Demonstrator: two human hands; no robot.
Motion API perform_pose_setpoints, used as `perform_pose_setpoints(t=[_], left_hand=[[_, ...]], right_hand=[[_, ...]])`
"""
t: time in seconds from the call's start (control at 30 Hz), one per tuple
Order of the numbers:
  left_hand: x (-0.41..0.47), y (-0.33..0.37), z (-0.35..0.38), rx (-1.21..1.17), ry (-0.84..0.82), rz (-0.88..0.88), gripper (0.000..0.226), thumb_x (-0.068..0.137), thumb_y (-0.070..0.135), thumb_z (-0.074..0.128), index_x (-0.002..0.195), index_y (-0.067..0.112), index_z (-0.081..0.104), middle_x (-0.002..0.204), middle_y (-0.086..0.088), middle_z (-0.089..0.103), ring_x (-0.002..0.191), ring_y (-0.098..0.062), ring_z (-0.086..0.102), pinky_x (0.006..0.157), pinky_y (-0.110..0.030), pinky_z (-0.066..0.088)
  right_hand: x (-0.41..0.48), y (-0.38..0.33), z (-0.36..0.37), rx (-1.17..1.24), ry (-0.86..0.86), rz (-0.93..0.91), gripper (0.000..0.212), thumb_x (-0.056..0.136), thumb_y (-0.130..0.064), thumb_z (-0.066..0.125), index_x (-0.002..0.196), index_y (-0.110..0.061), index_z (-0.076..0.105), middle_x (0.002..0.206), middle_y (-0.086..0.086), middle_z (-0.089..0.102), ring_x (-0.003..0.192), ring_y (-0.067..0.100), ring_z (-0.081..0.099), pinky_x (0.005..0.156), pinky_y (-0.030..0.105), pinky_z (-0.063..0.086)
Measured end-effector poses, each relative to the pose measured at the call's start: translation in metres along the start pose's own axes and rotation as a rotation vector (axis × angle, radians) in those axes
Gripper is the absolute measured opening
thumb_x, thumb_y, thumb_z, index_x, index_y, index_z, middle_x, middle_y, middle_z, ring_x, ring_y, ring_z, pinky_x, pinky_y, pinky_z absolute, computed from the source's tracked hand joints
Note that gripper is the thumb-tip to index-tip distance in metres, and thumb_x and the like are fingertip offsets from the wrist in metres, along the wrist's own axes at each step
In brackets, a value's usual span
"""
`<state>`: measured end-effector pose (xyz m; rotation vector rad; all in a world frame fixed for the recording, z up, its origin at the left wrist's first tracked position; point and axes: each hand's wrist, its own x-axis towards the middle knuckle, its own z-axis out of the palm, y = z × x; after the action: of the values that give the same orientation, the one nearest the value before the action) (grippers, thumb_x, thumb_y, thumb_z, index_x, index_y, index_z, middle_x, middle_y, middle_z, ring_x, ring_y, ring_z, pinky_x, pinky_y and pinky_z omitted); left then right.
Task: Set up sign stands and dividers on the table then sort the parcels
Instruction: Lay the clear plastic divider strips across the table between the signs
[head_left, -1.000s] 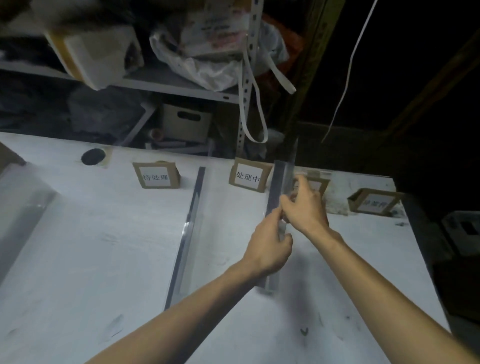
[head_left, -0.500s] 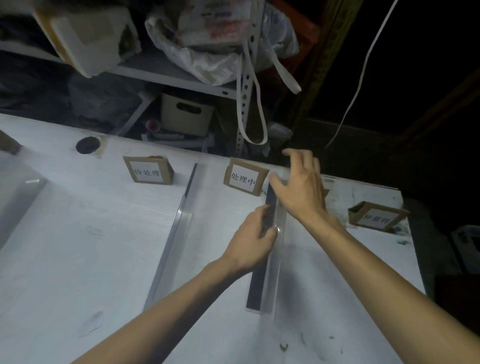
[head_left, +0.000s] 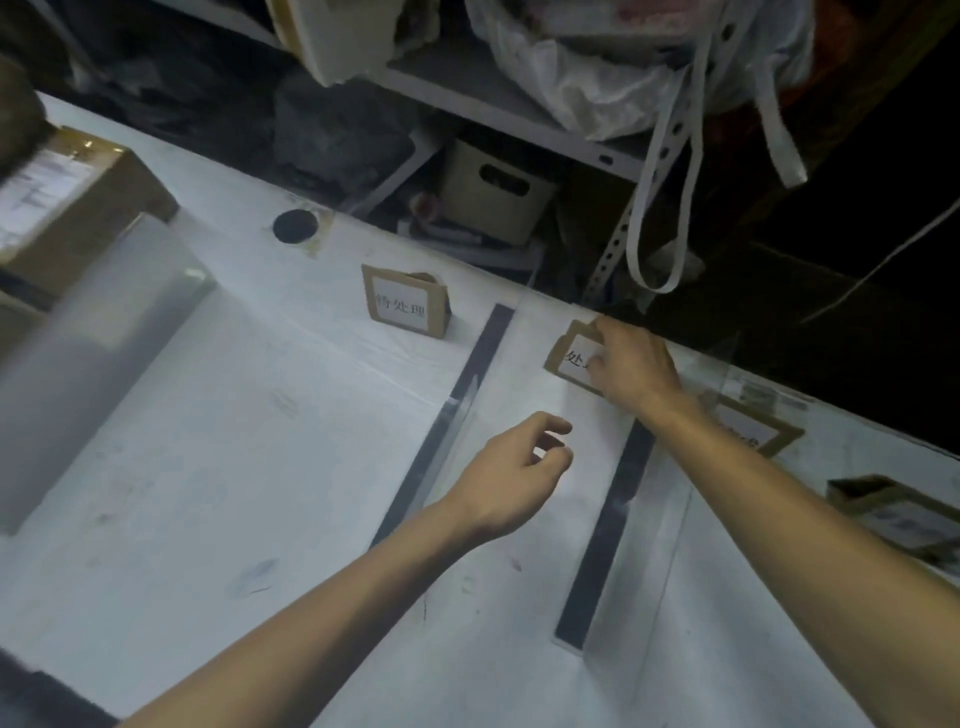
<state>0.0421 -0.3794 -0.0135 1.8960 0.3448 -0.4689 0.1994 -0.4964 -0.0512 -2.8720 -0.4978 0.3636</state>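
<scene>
The middle sign stand (head_left: 569, 356) sits at the far edge of the white table (head_left: 208, 467), in the lane between two clear dividers. Its wide face runs side to side, along the table edge. The right hand (head_left: 631, 366) is on it and hides its right half. The fingers hook over the top edge and the thumb looks pressed on the front, so I think it is pinching the card to nudge it straight. The left hand (head_left: 506, 480) hangs over the table closer to the person, fingers loosely curled and holding nothing. From those fingers the sign lies ahead and a bit to the right, so the right hand is the one that can move it. The left divider (head_left: 452, 415) and the right divider (head_left: 608, 530) both stand on dark strips that run from near to far, crossing the way the sign faces. The right arm reaches over the right divider. Another sign stand (head_left: 405, 306) stands left of the left divider, and two more (head_left: 756, 434) (head_left: 893, 512) stand off to the right. Far to the left are a tall clear panel (head_left: 78, 364) and a brown cardboard box (head_left: 88, 208), perhaps a parcel not yet sorted.
</scene>
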Motion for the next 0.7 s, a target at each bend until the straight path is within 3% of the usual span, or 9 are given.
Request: perform_pose_setpoints(t=[0.1, 0.23, 0.33, 0.43, 0.53, 0.63, 0.7], left_hand=[[0.002, 0.002, 0.0, -0.014, 0.007, 0.011, 0.033, 0.1, 0.031, 0.041, 0.132, 0.028, 0.05, 0.123, 0.004, 0.06, 0.104, -0.013, 0.059, 0.089, -0.028, 0.048], [-0.001, 0.015, -0.005, -0.044, -0.019, 0.067, 0.033, 0.099, 0.027, 0.043, 0.131, 0.025, 0.052, 0.119, 0.003, 0.061, 0.102, -0.014, 0.058, 0.09, -0.029, 0.048], [-0.001, 0.031, -0.022, -0.099, -0.007, 0.149, 0.028, 0.099, 0.02, 0.045, 0.124, 0.021, 0.056, 0.114, 0.002, 0.063, 0.102, -0.018, 0.061, 0.093, -0.036, 0.05], [-0.007, 0.046, -0.044, -0.11, -0.02, 0.244, 0.02, 0.099, 0.018, 0.046, 0.114, 0.024, 0.058, 0.114, -0.001, 0.065, 0.103, -0.017, 0.062, 0.093, -0.04, 0.051], [-0.025, 0.052, -0.068, -0.062, -0.025, 0.345, 0.019, 0.098, 0.015, 0.047, 0.11, 0.024, 0.06, 0.109, 0.008, 0.064, 0.103, -0.004, 0.059, 0.091, -0.029, 0.051], [-0.053, 0.044, -0.097, -0.03, 0.058, 0.376, 0.023, 0.1, 0.014, 0.046, 0.116, 0.022, 0.06, 0.114, 0.01, 0.063, 0.106, -0.002, 0.059, 0.09, -0.024, 0.051], [-0.076, 0.027, -0.118, -0.048, 0.153, 0.342, 0.023, 0.1, 0.013, 0.045, 0.115, 0.022, 0.06, 0.115, 0.007, 0.064, 0.107, -0.007, 0.061, 0.089, -0.026, 0.053]], right_hand=[[-0.003, -0.002, -0.001, 0.003, -0.045, 0.001, 0.025, 0.093, -0.012, 0.059, 0.117, -0.011, 0.057, 0.12, 0.013, 0.065, 0.112, 0.032, 0.062, 0.091, 0.046, 0.054], [-0.015, -0.011, -0.014, -0.078, 0.025, -0.011, 0.047, 0.095, -0.027, 0.058, 0.139, -0.012, 0.048, 0.134, 0.011, 0.055, 0.13, 0.029, 0.043, 0.106, 0.042, 0.036], [-0.035, -0.022, -0.034, 0.068, 0.09, -0.035, 0.047, 0.097, -0.028, 0.056, 0.141, -0.014, 0.048, 0.139, 0.011, 0.051, 0.134, 0.026, 0.04, 0.107, 0.039, 0.034], [-0.056, -0.037, -0.055, 0.261, 0.1, -0.051, 0.037, 0.098, -0.029, 0.056, 0.134, -0.022, 0.055, 0.137, 0.005, 0.053, 0.13, 0.021, 0.046, 0.101, 0.033, 0.04], [-0.076, -0.055, -0.074, 0.477, 0.086, -0.027, 0.025, 0.099, -0.027, 0.054, 0.123, -0.026, 0.061, 0.128, -0.006, 0.06, 0.118, 0.012, 0.055, 0.087, 0.024, 0.045], [-0.091, -0.085, -0.086, 0.568, 0.08, -0.091, 0.021, 0.1, -0.029, 0.053, 0.116, -0.023, 0.065, 0.111, -0.011, 0.062, 0.104, 0.006, 0.057, 0.072, 0.017, 0.045], [-0.098, -0.114, -0.086, 0.58, 0.066, -0.176, 0.018, 0.1, -0.03, 0.053, 0.113, -0.024, 0.065, 0.107, -0.012, 0.062, 0.101, 0.005, 0.056, 0.074, 0.02, 0.044]])
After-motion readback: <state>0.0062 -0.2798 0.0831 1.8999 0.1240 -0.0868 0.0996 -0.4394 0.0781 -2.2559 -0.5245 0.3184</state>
